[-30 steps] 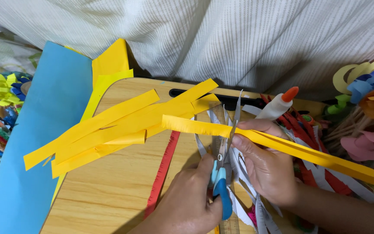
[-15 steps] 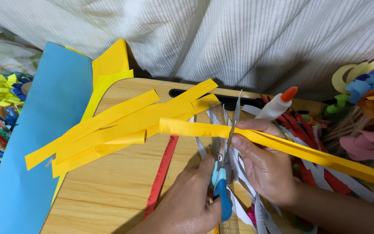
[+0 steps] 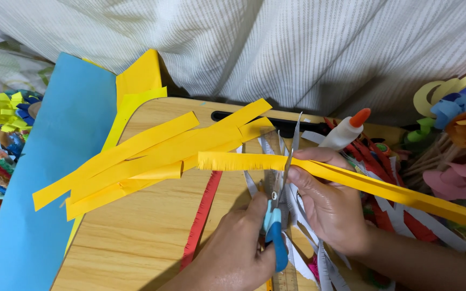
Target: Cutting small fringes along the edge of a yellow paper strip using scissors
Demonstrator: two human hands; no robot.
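Hardly anything had shifted: my left hand [image 3: 233, 253] gripped the scissors [image 3: 279, 215], blades upright across the yellow strip [image 3: 319, 172], which my right hand [image 3: 324, 205] pinched, running left-right above the counter [image 3: 136, 237].

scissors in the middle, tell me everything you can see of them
The scissors have blue handles and narrow metal blades joined at a small pivot. They point up and away from the person, blades shut or nearly so on the long yellow paper strip, just past its finely fringed end. The left hand grips the handles, thumb through one loop; the lower handle sticks out below that hand. The right hand pinches the strip beside the blades. White fringed strips lie under them on the wooden board.
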